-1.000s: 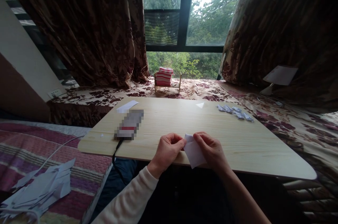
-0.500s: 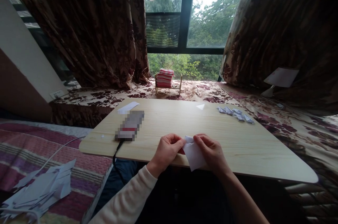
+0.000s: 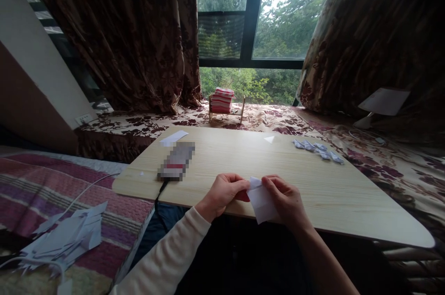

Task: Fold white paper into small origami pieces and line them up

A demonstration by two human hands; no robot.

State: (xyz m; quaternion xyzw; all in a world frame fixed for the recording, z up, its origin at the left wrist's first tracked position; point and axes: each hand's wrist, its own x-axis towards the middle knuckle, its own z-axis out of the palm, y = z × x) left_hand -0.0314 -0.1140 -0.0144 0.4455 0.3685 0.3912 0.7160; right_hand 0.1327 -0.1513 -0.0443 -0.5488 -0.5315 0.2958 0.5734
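A small white piece of paper hangs over the near edge of the light wooden table. My left hand pinches its upper left corner with curled fingers. My right hand grips the paper's upper right side, thumb and fingers pressed together on it. Both hands rest against the table's front edge. A cream sleeve covers my left forearm; my right forearm is bare.
On the table lie a blurred-out device with a black cable, a white slip, a tiny paper triangle and several small folded papers. Paper scraps lie on the striped blanket at left. A small wooden rack stands by the window.
The camera view has shifted a little, so everything sits slightly further right. My hands keep the same grip on the paper, with only small finger movement at its top edge.
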